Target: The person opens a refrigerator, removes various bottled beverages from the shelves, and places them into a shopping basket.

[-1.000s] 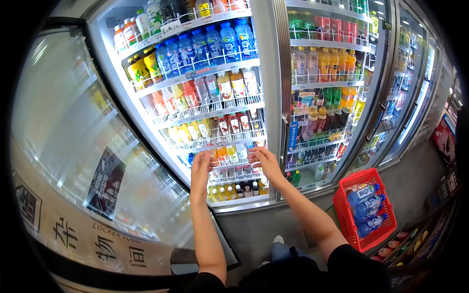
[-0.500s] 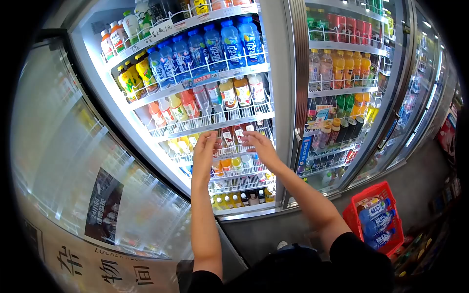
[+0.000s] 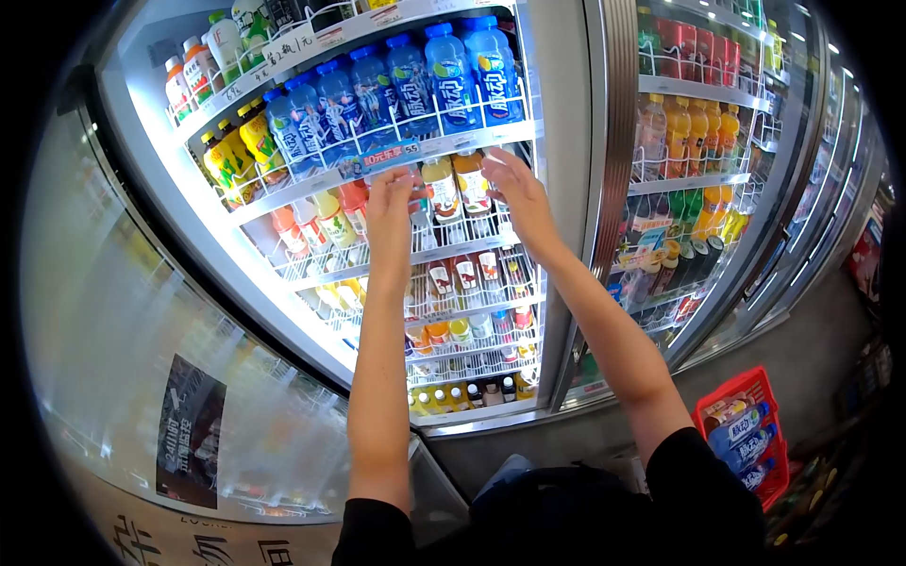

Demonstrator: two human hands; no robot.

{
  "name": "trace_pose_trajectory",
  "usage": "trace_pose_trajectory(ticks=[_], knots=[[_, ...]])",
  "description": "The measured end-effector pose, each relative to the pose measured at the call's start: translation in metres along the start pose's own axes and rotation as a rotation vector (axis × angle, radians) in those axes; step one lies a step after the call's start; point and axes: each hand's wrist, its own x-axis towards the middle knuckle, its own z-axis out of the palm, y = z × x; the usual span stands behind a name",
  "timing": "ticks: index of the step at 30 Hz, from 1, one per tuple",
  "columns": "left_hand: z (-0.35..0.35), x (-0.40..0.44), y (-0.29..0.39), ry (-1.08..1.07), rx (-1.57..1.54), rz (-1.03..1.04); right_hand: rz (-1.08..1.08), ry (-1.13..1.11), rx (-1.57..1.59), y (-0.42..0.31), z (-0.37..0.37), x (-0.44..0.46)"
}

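Inside an open drinks fridge, both hands are raised at a shelf of bottled drinks. My left hand (image 3: pixel 390 198) is open with loosely bent fingers, close to the shelf with red and pale drink bottles (image 3: pixel 352 201). My right hand (image 3: pixel 517 191) is also open, its fingers apart and slightly curled, beside a brown drink bottle (image 3: pixel 471 181). A light-brown drink bottle (image 3: pixel 441 187) stands between the two hands. Neither hand holds anything; whether the fingertips touch a bottle I cannot tell. Just above runs a row of blue drink bottles (image 3: pixel 453 87) behind a wire rail.
The fridge's glass door (image 3: pixel 123 311) stands open at the left. Further drinks fridges (image 3: pixel 708 123) line the right. A red shopping basket (image 3: pixel 779 443) with blue bottles is on the floor at lower right. Lower shelves hold dark-red bottles (image 3: pixel 464 272) and other small bottles.
Both hands have moved up, from the dark-red bottles' shelf to the shelf under the blue bottles, reaching further out. They are still empty. The view has shifted slightly.
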Motion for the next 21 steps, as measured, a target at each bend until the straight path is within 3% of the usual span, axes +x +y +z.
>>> trace_pose_trajectory(ticks=[6,10,13,14,16,18,20,21], knots=[[0.012,0.065,0.001,-0.045,-0.079,0.073,-0.154,0.067,-0.099,-0.006,0.018,0.058],[0.012,0.123,0.005,-0.06,0.055,0.154,-0.289,0.173,-0.304,-0.004,0.025,0.114],[0.026,0.164,-0.01,-0.093,0.18,0.293,-0.207,0.302,-0.447,0.0,0.031,0.141],[0.029,0.173,-0.018,-0.115,0.185,0.289,-0.123,0.336,-0.536,0.001,0.032,0.146],[0.04,0.187,-0.02,-0.194,0.281,0.205,-0.224,0.344,-0.599,0.007,0.033,0.154],[0.044,0.198,-0.022,-0.24,0.42,0.16,-0.127,0.303,-0.747,0.006,0.03,0.155],[0.042,0.209,-0.027,-0.402,0.623,0.101,-0.153,0.324,-0.757,0.012,0.033,0.156],[0.044,0.213,-0.03,-0.403,0.613,0.098,-0.277,0.336,-0.812,0.016,0.032,0.159]])
